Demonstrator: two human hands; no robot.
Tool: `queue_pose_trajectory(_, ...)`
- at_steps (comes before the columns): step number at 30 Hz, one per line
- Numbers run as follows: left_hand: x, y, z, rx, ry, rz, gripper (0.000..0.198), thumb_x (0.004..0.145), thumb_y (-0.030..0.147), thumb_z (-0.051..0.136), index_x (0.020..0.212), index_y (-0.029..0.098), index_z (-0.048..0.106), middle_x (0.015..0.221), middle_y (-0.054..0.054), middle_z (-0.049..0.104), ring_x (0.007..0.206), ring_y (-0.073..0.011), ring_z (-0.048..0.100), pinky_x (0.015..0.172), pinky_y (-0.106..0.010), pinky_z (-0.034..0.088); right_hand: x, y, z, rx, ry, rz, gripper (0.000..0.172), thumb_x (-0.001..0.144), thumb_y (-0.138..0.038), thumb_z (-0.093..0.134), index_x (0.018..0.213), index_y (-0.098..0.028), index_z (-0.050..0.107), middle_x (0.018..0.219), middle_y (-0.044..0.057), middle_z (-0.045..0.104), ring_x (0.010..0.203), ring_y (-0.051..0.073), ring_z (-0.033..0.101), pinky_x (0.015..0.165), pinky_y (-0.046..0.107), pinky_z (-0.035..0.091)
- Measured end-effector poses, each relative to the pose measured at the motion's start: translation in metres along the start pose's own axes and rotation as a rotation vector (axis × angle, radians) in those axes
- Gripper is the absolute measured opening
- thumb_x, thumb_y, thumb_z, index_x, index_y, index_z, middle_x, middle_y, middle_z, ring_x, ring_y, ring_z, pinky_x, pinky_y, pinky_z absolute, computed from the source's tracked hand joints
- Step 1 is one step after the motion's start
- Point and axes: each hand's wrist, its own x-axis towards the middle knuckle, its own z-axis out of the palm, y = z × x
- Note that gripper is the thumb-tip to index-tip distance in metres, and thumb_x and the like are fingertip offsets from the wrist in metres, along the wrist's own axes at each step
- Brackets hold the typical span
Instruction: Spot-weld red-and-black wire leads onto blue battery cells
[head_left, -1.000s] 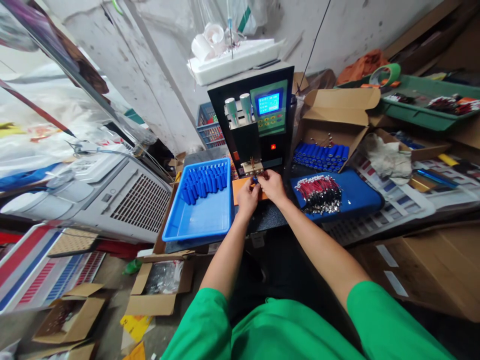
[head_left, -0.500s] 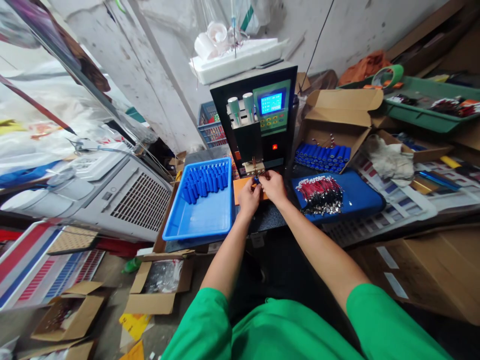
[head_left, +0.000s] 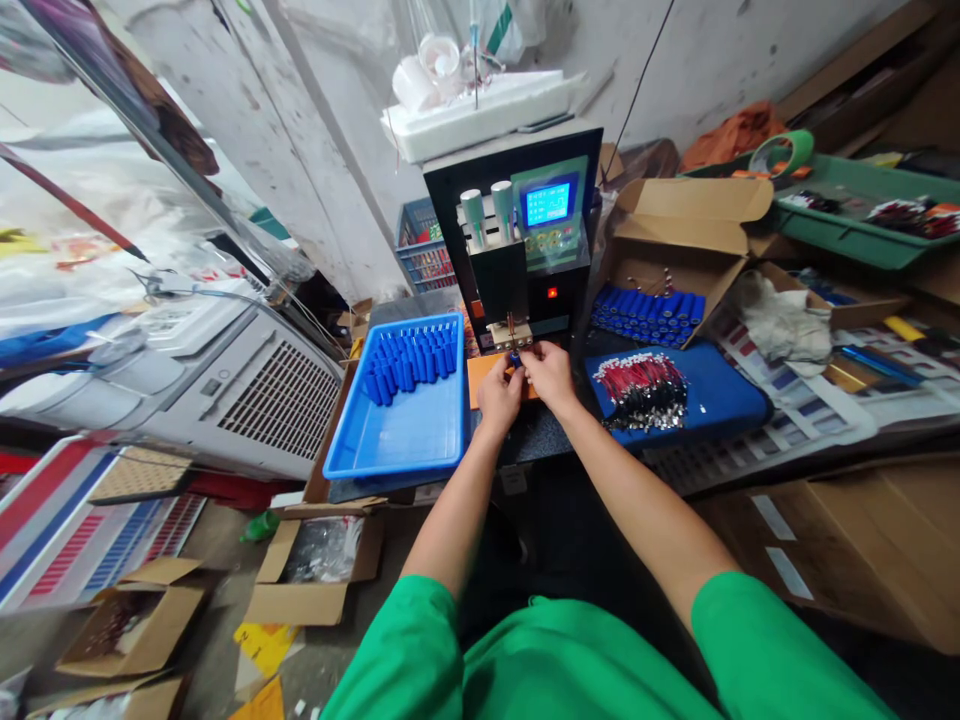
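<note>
My left hand (head_left: 499,396) and my right hand (head_left: 548,374) meet under the electrodes (head_left: 511,328) of a black spot welder (head_left: 501,275) with a lit blue screen. Between the fingertips is a blue cylindrical battery cell (head_left: 514,358), mostly covered by them. The left fingers are closed on the cell. My right fingers are pinched together at its far end, and whatever small part they may hold there is hidden. An orange board (head_left: 481,377) lies beneath the hands.
Left of the hands, a blue tray (head_left: 405,445) carries standing blue cells. On the right, red and black wire leads (head_left: 643,388) lie on a blue pad (head_left: 724,385), with an open carton (head_left: 660,255) of blue cells behind. A grey air cooler (head_left: 247,380) stands far left.
The view has shifted slightly. Both hands stay together below the electrodes with the cell, in nearly the same pose.
</note>
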Motion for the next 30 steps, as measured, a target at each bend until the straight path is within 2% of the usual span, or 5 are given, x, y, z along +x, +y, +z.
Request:
queue_pose_trajectory(4, 0.0, 0.0, 0.0, 0.008, -0.001, -0.007, 0.032, 0.092, 0.031, 0.059, 0.121, 0.021, 0.069, 0.07, 0.0, 0.065, 0.064, -0.0145, 0.058, 0.062, -0.025, 0.036, -0.001, -0.001, 0.0, -0.108, 0.038, -0.018, 0.022, 0.076, -0.04, 0.058, 0.076, -0.018, 0.062, 0.072, 0.005, 0.067, 0.069, 0.018, 0.061, 0.058, 0.025, 0.045)
queue_pose_trajectory(10, 0.0, 0.0, 0.0, -0.001, 0.0, -0.002, 0.031, 0.092, 0.03, 0.059, 0.12, 0.021, 0.069, 0.071, -0.001, 0.066, 0.062, -0.0139, 0.058, 0.061, -0.024, 0.036, -0.005, -0.008, 0.001, -0.164, 0.059, -0.046, 0.02, 0.079, -0.038, 0.058, 0.078, -0.018, 0.061, 0.076, 0.007, 0.07, 0.07, 0.02, 0.063, 0.063, 0.028, 0.046)
queue_pose_trajectory(17, 0.0, -0.001, 0.0, 0.013, 0.006, -0.001, 0.031, 0.092, 0.031, 0.058, 0.119, 0.022, 0.069, 0.065, 0.001, 0.061, 0.062, -0.0142, 0.058, 0.058, -0.025, 0.033, -0.007, -0.009, 0.001, -0.164, 0.066, -0.04, 0.02, 0.079, -0.038, 0.058, 0.078, -0.018, 0.061, 0.076, 0.007, 0.07, 0.07, 0.02, 0.064, 0.064, 0.029, 0.046)
queue_pose_trajectory(30, 0.0, -0.002, 0.002, 0.008, 0.003, 0.009, 0.032, 0.093, 0.032, 0.057, 0.121, 0.022, 0.069, 0.067, 0.0, 0.062, 0.061, -0.0144, 0.055, 0.061, -0.025, 0.034, -0.006, -0.008, -0.001, -0.135, 0.026, -0.036, 0.021, 0.079, -0.04, 0.057, 0.078, -0.019, 0.059, 0.079, 0.007, 0.07, 0.073, 0.02, 0.064, 0.063, 0.028, 0.046)
